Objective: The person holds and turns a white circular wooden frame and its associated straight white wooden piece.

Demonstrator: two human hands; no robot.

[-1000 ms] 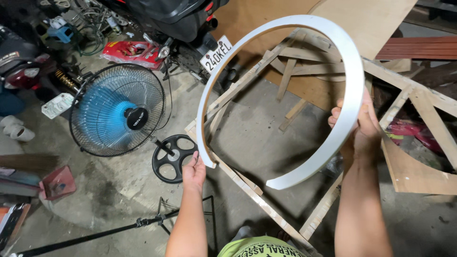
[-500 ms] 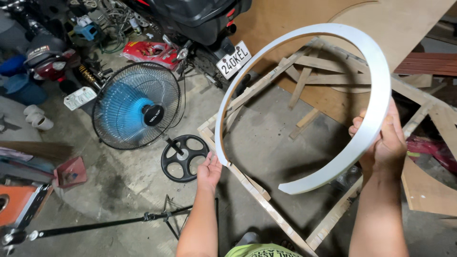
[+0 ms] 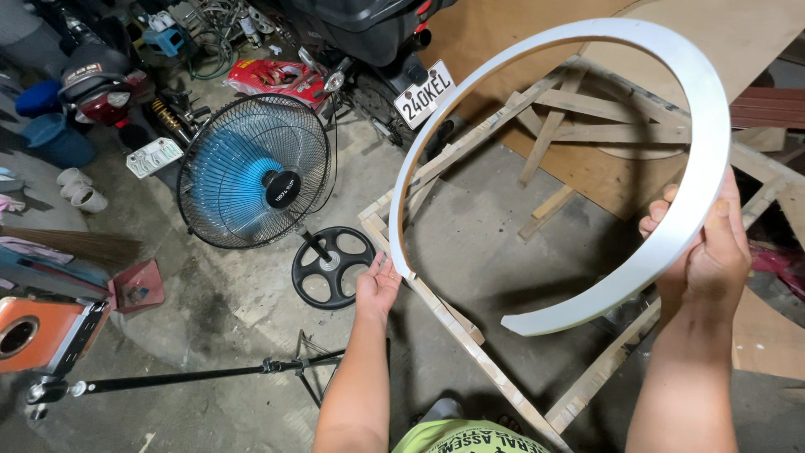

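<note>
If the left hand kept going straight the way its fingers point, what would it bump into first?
The left hand points up the picture, its fingertips at the near end of the white curved strip. Past that end, probably the pale wooden frame on the floor; depth is hard to judge.

Even, fairly bright light from above; a soft shadow lies on the grey concrete floor [image 3: 470, 243] under the white curved arc-shaped board [image 3: 671, 218]. Sharp focus, slight wide-angle bending at the edges.

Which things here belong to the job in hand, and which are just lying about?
In hand:
white curved strip, gripped by right hand, its free end at left hand
wooden frame beneath it

Lying about:
blue fan
black stand pole
motorbike
red helmet
</note>
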